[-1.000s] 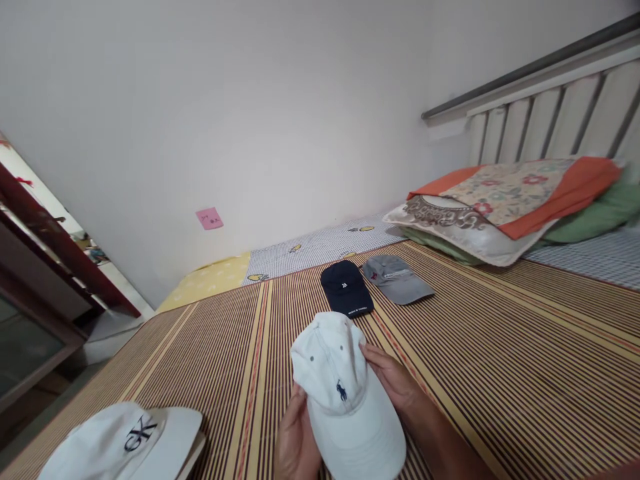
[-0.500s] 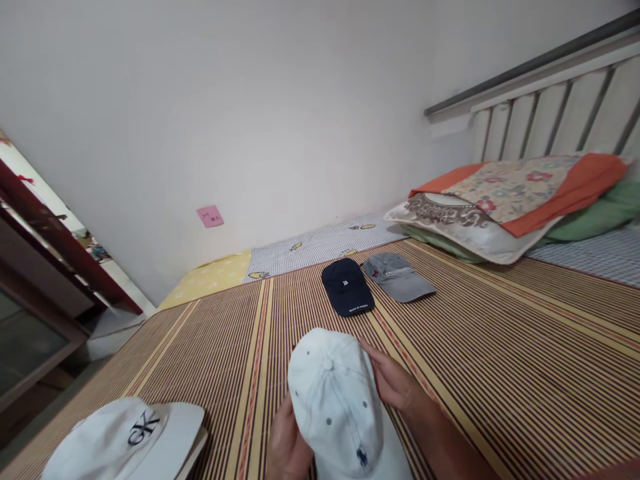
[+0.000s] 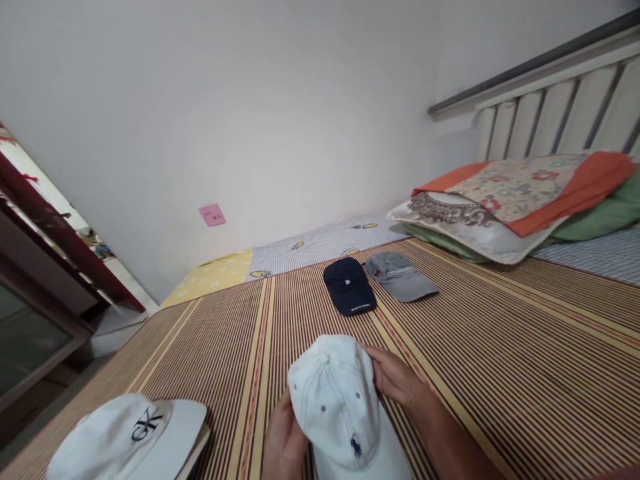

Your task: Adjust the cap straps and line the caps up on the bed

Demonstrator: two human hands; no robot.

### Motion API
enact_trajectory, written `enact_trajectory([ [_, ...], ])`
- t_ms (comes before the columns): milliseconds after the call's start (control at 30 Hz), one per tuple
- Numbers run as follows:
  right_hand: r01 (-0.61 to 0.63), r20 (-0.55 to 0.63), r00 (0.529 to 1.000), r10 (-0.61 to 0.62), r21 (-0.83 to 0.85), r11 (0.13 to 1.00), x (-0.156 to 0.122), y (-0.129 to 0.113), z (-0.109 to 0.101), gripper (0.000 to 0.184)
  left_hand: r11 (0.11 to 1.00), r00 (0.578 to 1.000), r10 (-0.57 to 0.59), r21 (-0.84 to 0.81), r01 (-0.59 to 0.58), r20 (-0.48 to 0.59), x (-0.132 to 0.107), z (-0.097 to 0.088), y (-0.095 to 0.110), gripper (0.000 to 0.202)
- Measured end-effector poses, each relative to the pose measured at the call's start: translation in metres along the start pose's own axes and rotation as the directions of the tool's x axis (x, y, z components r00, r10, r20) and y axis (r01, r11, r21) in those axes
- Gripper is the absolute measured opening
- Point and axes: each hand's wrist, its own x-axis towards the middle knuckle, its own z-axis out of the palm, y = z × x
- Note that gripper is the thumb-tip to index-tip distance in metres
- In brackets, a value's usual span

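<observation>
A white baseball cap (image 3: 337, 403) with a small dark blue emblem is held up between my two hands, its brim pointing toward me. My left hand (image 3: 287, 433) grips its left side and my right hand (image 3: 393, 373) its right side; some fingers of both are hidden by the cap. At the lower left lies another white cap (image 3: 113, 440) with black lettering, with a second brim showing beneath it. Farther off, a navy cap (image 3: 347, 287) and a grey cap (image 3: 403, 277) lie side by side on the striped mat (image 3: 225, 353).
Pillows (image 3: 460, 227) under an orange-edged floral cloth (image 3: 525, 190) lie at the right by a white slatted headboard (image 3: 545, 110). Checked and yellow bedding (image 3: 210, 273) runs along the wall, where a pink note (image 3: 213, 215) is stuck. A dark red door (image 3: 55, 233) stands at the left.
The held cap has tipped slightly, so its crown top sits a little lower and its emblem has shifted left and up. Both hands keep hold of it. The other caps lie as before.
</observation>
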Motion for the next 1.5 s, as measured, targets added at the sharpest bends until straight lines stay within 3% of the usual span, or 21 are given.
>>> enact_trajectory([
  [167, 0.010, 0.009, 1.000, -0.008, -0.181, 0.983, -0.006, -0.018, -0.010, 0.052, 0.969, 0.972, 0.223, 0.131, -0.212, -0.076, -0.008, 0.002, 0.012, 0.032],
  [267, 0.033, 0.042, 0.999, -0.023, -0.239, 0.970, -0.015, -0.034, -0.003, 0.054, 0.914, 0.944, 0.328, 0.238, -0.329, 0.044, -0.019, 0.004, 0.020, 0.030],
  [333, 0.094, 0.056, 0.995, -0.083, -0.238, 0.967, -0.021, -0.044, 0.008, 0.054, 0.873, 0.916, 0.388, 0.279, -0.401, 0.102, -0.031, 0.007, 0.025, 0.033],
  [500, 0.328, 0.052, 0.945, -0.324, -0.174, 0.929, -0.037, -0.065, 0.032, 0.047, 0.787, 0.835, 0.542, 0.291, -0.545, 0.099, -0.059, 0.015, 0.033, 0.049],
  [600, 0.405, 0.128, 0.914, -0.384, -0.268, 0.874, -0.041, -0.073, 0.028, 0.046, 0.750, 0.832, 0.518, 0.361, -0.554, 0.200, -0.057, 0.012, 0.034, 0.045],
  [733, 0.330, 0.256, 0.941, -0.223, -0.528, 0.782, -0.037, -0.067, 0.005, 0.049, 0.593, 0.829, 0.451, 0.584, -0.555, 0.330, -0.036, 0.001, 0.026, 0.037],
  [867, 0.192, 0.219, 0.974, -0.059, -0.659, 0.728, -0.032, -0.055, -0.018, 0.048, 0.574, 0.873, 0.395, 0.665, -0.478, 0.287, -0.018, -0.009, 0.018, 0.045],
  [1067, 0.189, 0.173, 0.981, -0.087, -0.755, 0.628, -0.030, -0.054, -0.033, 0.041, 0.526, 0.878, 0.311, 0.704, -0.477, 0.363, -0.022, -0.007, 0.015, 0.041],
  [1267, 0.209, 0.086, 0.971, -0.223, -0.757, 0.620, -0.025, -0.053, -0.023, 0.049, 0.596, 0.868, 0.221, 0.643, -0.481, 0.445, -0.033, -0.001, 0.013, 0.032],
  [1500, 0.289, 0.171, 0.956, -0.238, -0.682, 0.672, -0.027, -0.055, 0.004, 0.043, 0.562, 0.859, 0.242, 0.656, -0.504, 0.452, -0.032, -0.003, 0.013, 0.034],
])
